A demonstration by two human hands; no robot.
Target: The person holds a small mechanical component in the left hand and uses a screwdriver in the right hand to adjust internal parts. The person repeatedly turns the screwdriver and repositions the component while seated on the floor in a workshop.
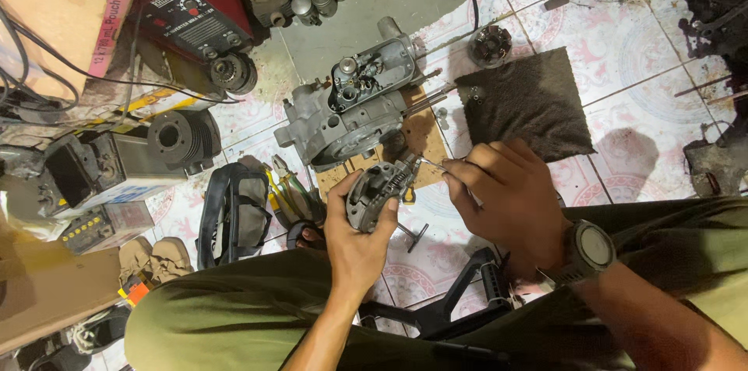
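Bottom of the frame is just knees in olive trousers (234,316) and a black stand (460,305) on the floor between them. Above that, the left hand (354,234) is wrapped tight around a small grey engine part (374,192), fingers closed on its lower half, held up off the floor at frame centre. The right hand (502,196), watch (588,250) on the wrist, is pinched narrow on a thin metal pin (431,162) whose tip sits right at the top edge of the part. My guess at what could go wrong: that pin is a tiny thing held by fingertips only, so one slip and it drops onto the patterned tile floor (623,59) among all the clutter, and since the part is only held in one palm, it could twist if pushed hard. A little further up, the big grey engine case (351,106) sits on a wood block (425,137), open side up, with small round fittings showing in its cavity; can't tell what exactly. To its right a dark cloth (530,102) has a couple of tiny bits at its upper left corner. Lower left, a black bag (234,211) with pliers (288,184) beside it. Upper left, a red welder (195,12) and a cardboard box (62,12); contents of the box are hidden.
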